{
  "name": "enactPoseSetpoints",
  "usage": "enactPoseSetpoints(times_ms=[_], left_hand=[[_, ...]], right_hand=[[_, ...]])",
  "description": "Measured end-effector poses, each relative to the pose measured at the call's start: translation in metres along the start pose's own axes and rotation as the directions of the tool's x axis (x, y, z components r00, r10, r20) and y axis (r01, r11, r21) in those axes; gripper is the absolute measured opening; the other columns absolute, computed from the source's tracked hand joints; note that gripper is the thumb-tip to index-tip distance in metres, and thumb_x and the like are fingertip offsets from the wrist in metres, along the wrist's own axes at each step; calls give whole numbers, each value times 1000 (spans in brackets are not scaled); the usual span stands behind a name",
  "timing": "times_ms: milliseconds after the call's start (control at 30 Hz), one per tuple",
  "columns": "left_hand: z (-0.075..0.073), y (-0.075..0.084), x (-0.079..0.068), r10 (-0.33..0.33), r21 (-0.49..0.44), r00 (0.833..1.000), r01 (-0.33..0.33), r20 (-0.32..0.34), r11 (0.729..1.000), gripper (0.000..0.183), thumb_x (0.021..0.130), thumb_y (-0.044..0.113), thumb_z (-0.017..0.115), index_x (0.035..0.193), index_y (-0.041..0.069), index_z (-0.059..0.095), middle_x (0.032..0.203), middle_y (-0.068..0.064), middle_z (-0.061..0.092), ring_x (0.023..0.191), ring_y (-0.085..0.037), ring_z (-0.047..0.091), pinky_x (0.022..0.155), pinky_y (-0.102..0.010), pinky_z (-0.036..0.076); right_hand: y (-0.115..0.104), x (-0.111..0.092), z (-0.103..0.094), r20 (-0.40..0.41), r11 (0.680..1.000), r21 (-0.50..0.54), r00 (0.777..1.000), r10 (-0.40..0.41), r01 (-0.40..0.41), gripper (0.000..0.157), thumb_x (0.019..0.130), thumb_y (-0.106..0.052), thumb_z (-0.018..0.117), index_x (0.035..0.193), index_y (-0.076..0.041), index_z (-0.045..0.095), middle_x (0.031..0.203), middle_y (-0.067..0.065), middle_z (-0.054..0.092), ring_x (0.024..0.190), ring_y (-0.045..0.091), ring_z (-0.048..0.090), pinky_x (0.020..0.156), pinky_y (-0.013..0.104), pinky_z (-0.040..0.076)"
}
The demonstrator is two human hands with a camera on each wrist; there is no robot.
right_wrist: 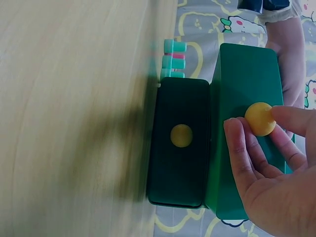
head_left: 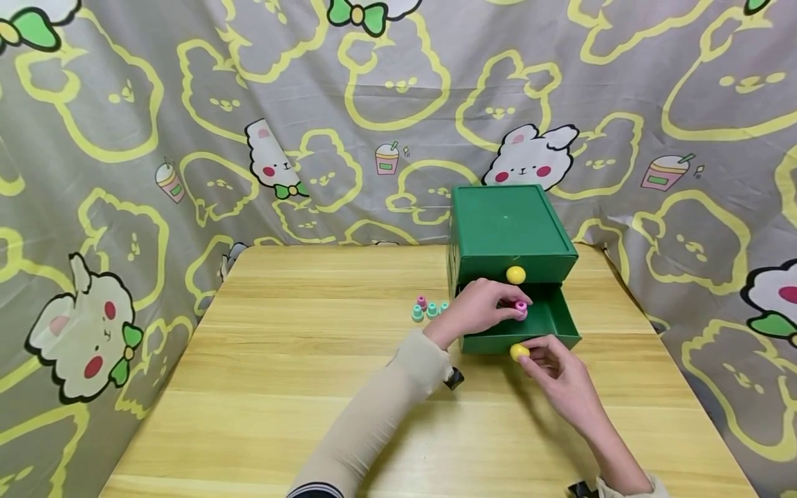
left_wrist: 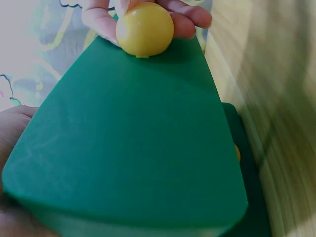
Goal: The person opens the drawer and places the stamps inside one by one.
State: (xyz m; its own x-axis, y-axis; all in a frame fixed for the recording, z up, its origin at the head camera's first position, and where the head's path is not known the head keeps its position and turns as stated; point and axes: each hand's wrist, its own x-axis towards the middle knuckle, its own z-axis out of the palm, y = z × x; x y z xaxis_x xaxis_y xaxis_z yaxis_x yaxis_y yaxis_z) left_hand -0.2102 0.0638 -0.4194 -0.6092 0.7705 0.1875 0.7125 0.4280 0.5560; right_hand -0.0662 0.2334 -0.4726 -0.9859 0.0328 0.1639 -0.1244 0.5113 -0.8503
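Reaching over the drawer (head_left: 486,344), the left hand (head_left: 474,311) pinches a pink piece (head_left: 521,312), the right hand (head_left: 563,380) the drawer's knob (head_left: 517,351).

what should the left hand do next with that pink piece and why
Probably lower it a little and let the pink piece go: the left hand pinches it at the opening of the lower drawer, which stands pulled out, while the right hand grips that drawer's yellow knob.

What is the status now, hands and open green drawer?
Left hand: pinching small round pink piece at open green rectangular drawer. Right hand: holding drawer's round yellow knob. In the way: left hand likely blocks closing.
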Motion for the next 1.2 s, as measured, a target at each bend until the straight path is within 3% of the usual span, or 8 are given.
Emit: enactPoseSetpoints(times_ms=[400, 733, 1200], left_hand=[[6, 0, 12, -19, 90, 999, 14, 50, 996, 23, 98, 33, 72, 119, 25, 79, 108, 16, 75, 94, 8, 62, 86, -7, 44], [10, 1, 12, -53, 141, 993, 37, 105, 989, 20, 98, 31, 72, 117, 25, 79, 108, 16, 76, 96, 7, 64, 89, -8, 46], [15, 0, 14, -82, 213, 989, 55, 121, 976, 21, 98, 30, 73, 118, 28, 78, 109, 17, 74, 97, 4, 64, 91, -11, 49]], right_hand=[[-1, 1, 0, 1, 1000, -21, 1000, 16, -16, 20, 101, -21, 70, 117, -10, 67, 100, 8, 73, 87, 3, 68, 75, 19, 59], [-1, -1, 0, 5, 1000, -5, 1000, 28, -28, 20, 100, -20, 71, 116, -9, 67, 100, 12, 74, 87, 8, 70, 75, 19, 59], [1, -1, 1, -6, 1000, -21, 1000, 18, -18, 19, 100, -20, 71, 115, -10, 67, 99, 11, 75, 86, 13, 71, 75, 19, 59]])
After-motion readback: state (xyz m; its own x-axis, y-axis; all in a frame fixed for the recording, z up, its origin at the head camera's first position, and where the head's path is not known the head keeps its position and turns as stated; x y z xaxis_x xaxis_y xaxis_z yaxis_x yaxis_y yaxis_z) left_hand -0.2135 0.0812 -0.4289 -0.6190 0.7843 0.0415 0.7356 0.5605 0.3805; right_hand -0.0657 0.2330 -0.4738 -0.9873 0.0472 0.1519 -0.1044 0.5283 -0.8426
